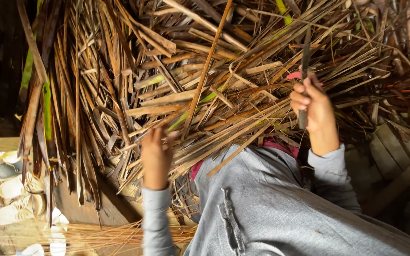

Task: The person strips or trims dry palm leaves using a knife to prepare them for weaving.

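**Knife upright in one hand, leaf strip in the other**

Your right hand [315,108] is closed in a fist round the handle of a knife [305,71] — a thin dark blade whose long axis runs almost straight up the picture, tip pointing away from you, over the right half of the pile. The handle's lower end shows just under your curled fingers.

Your left hand [156,151] is blurred; its fingers seem to pinch the near end of a long strip [205,71], though you cannot tell how tightly. The strip is flat, narrow and tan-brown, and it slants from your fingertips up and to the right, towards the top edge.

Both hands work over a pile [119,85] of dried leaf strips — stiff, ribbon-like, brown and straw-coloured with a few green ones, lying crossed at every angle. Your grey sleeves and grey trousers [262,208] fill the lower middle. At the lower left lie pale curled shavings [15,194] on a bed of fine straw.
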